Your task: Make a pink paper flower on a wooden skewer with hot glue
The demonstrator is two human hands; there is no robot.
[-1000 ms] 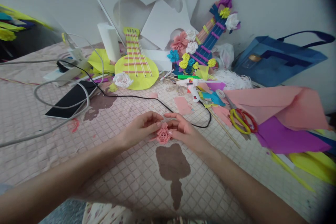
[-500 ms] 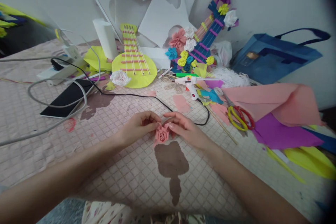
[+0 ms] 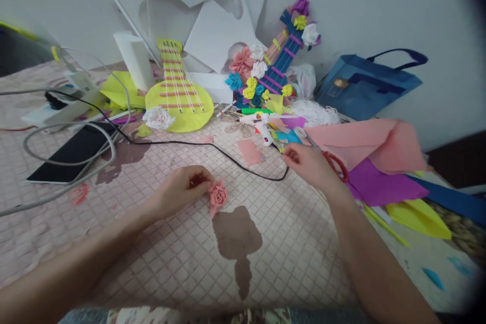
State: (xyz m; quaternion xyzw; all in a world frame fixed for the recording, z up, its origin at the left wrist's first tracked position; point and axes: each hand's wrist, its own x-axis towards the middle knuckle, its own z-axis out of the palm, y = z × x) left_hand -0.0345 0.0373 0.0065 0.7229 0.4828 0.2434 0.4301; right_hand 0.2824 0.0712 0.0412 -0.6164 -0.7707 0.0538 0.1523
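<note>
A small pink crepe-paper flower (image 3: 217, 195) is pinched at its upper left by my left hand (image 3: 186, 186), just above the quilted table cover. My right hand (image 3: 309, 164) is off to the right, over the black cord of a white glue gun (image 3: 266, 131). Its fingers are curled together by the cord and some paper scraps; whatever is between them is hidden. Under its wrist lie red-handled scissors (image 3: 336, 164), partly covered. A cut piece of pink paper (image 3: 250, 152) rests left of the right hand.
At the back stand a yellow paper-covered guitar shape (image 3: 178, 104) and a blue one (image 3: 275, 73) decorated with paper flowers. Pink paper (image 3: 368, 136), purple paper (image 3: 383, 179) and a blue bag (image 3: 368, 86) are on the right. A black tablet-like slab (image 3: 72, 154) and cables lie left.
My right hand has left the flower and moved right and away from me to the glue gun's cord. The left hand keeps the flower. The view has turned slightly right.
</note>
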